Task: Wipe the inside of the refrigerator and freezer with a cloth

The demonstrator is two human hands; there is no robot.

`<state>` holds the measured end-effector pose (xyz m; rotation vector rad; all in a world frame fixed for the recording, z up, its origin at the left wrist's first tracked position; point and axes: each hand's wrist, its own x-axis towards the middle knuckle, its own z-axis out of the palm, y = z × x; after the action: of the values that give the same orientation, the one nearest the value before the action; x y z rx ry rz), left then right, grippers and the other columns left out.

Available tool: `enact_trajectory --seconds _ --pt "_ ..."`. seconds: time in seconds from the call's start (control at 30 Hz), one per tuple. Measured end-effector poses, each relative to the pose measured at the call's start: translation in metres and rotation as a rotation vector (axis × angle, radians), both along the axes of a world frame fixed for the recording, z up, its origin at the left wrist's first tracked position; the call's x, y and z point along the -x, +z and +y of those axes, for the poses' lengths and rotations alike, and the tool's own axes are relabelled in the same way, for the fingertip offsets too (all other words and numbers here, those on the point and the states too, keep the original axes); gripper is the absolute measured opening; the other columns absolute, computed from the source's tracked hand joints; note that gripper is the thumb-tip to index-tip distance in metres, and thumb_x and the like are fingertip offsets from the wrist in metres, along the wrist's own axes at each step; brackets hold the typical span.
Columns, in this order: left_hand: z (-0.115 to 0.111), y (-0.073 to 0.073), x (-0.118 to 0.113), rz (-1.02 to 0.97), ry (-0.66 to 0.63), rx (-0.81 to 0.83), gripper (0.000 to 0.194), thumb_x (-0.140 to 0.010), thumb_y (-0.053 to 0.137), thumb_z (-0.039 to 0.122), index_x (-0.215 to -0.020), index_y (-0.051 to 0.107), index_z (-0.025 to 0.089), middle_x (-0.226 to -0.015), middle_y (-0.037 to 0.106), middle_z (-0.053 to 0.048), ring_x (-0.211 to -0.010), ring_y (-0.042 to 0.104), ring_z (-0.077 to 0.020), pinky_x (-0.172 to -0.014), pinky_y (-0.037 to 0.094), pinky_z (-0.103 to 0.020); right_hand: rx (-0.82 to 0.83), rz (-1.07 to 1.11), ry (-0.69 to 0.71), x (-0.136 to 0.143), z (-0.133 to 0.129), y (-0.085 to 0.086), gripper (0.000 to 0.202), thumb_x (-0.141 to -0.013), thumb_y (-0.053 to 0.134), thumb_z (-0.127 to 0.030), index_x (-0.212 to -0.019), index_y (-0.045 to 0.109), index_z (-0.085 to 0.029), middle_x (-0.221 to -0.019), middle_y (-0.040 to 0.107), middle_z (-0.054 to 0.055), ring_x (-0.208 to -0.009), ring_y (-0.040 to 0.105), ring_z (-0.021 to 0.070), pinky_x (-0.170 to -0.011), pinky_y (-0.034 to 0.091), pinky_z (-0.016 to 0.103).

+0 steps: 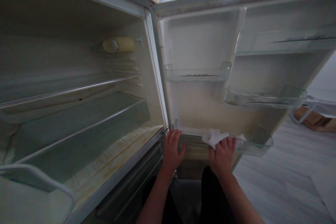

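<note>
My right hand is closed round a white wipe, which lies over the rim of the lowest clear door bin. Some of the wipe sticks out on both sides of the fingers. My left hand has its fingers apart and holds nothing. It is by the hinge-side end of that bin, close to the lower hinge. The fridge door stands wide open, stained yellowish on its lower inner panel.
At left, the fridge compartment has a glass shelf, a clear drawer and a stained floor. A yellowish cylindrical lamp cover sits on its inner wall. More bins line the door. A brown box stands on the floor at right.
</note>
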<state>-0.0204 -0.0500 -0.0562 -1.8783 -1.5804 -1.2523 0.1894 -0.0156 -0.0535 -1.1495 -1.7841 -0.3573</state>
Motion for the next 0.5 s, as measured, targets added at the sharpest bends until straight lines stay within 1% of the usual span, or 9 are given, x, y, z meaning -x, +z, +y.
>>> enact_trajectory --seconds 0.07,0.13,0.2,0.23,0.27,0.33,0.4,0.5 --pt "0.000 -0.001 0.002 -0.002 -0.004 -0.006 0.048 -0.092 0.061 0.024 -0.139 0.049 0.018 -0.140 0.057 -0.013 -0.147 0.037 -0.0281 -0.118 0.039 -0.051 0.025 -0.060 0.032 0.026 -0.008 0.010 0.018 -0.088 0.056 -0.023 -0.092 0.072 -0.017 -0.105 0.063 0.013 -0.115 0.047 0.0326 -0.113 0.029 0.057" --pt "0.000 -0.003 0.003 -0.014 -0.007 -0.020 0.048 -0.093 0.060 0.023 -0.139 0.048 0.018 -0.141 0.056 -0.014 -0.148 0.036 -0.0288 -0.118 0.038 -0.052 0.029 -0.091 0.051 0.042 -0.014 0.018 0.016 -0.085 0.059 -0.023 -0.090 0.073 -0.017 -0.100 0.064 0.013 -0.110 0.048 0.0324 -0.111 0.032 0.054" --pt "0.000 -0.006 0.006 -0.023 -0.008 -0.032 0.049 -0.092 0.060 0.023 -0.139 0.047 0.017 -0.142 0.055 -0.015 -0.148 0.035 -0.0296 -0.118 0.038 -0.054 -0.007 -0.133 0.091 0.045 -0.016 0.022 0.015 -0.084 0.061 -0.024 -0.090 0.073 -0.018 -0.096 0.065 0.012 -0.106 0.048 0.0317 -0.110 0.035 0.052" --pt "0.000 -0.006 0.008 -0.023 -0.010 -0.036 0.050 -0.092 0.060 0.024 -0.139 0.047 0.017 -0.142 0.055 -0.015 -0.148 0.035 -0.0299 -0.118 0.039 -0.054 -0.033 -0.158 0.117 0.041 -0.016 0.023 0.014 -0.084 0.061 -0.024 -0.089 0.073 -0.018 -0.094 0.065 0.012 -0.104 0.049 0.0309 -0.110 0.035 0.050" --pt "-0.001 -0.007 0.010 -0.019 -0.013 -0.037 0.050 -0.092 0.061 0.024 -0.139 0.048 0.018 -0.142 0.055 -0.015 -0.148 0.036 -0.0299 -0.118 0.039 -0.054 -0.058 -0.185 0.142 0.034 -0.014 0.022 0.012 -0.084 0.062 -0.024 -0.088 0.072 -0.019 -0.092 0.065 0.011 -0.102 0.050 0.0299 -0.110 0.035 0.049" --pt "-0.002 -0.006 0.014 -0.002 -0.022 -0.028 0.050 -0.092 0.061 0.024 -0.140 0.048 0.019 -0.142 0.056 -0.014 -0.147 0.038 -0.0293 -0.118 0.040 -0.053 -0.116 -0.225 0.167 0.009 -0.009 0.019 0.011 -0.085 0.061 -0.024 -0.087 0.071 -0.019 -0.089 0.065 0.009 -0.098 0.052 0.0277 -0.111 0.036 0.047" --pt "-0.003 -0.003 0.016 0.022 -0.034 -0.011 0.050 -0.092 0.060 0.023 -0.141 0.048 0.021 -0.141 0.056 -0.013 -0.147 0.039 -0.0287 -0.118 0.040 -0.053 -0.214 -0.233 0.128 -0.025 0.001 0.013 0.011 -0.088 0.059 -0.024 -0.085 0.068 -0.019 -0.084 0.064 0.009 -0.092 0.054 0.0263 -0.106 0.040 0.047" --pt "-0.004 0.000 0.014 0.041 -0.036 0.004 0.050 -0.092 0.059 0.022 -0.141 0.049 0.021 -0.141 0.057 -0.012 -0.147 0.040 -0.0283 -0.118 0.040 -0.052 -0.429 -0.222 -0.008 -0.078 0.023 0.003 0.022 -0.089 0.060 -0.029 -0.070 0.056 -0.021 -0.069 0.058 0.006 -0.080 0.055 0.0249 -0.087 0.045 0.043"
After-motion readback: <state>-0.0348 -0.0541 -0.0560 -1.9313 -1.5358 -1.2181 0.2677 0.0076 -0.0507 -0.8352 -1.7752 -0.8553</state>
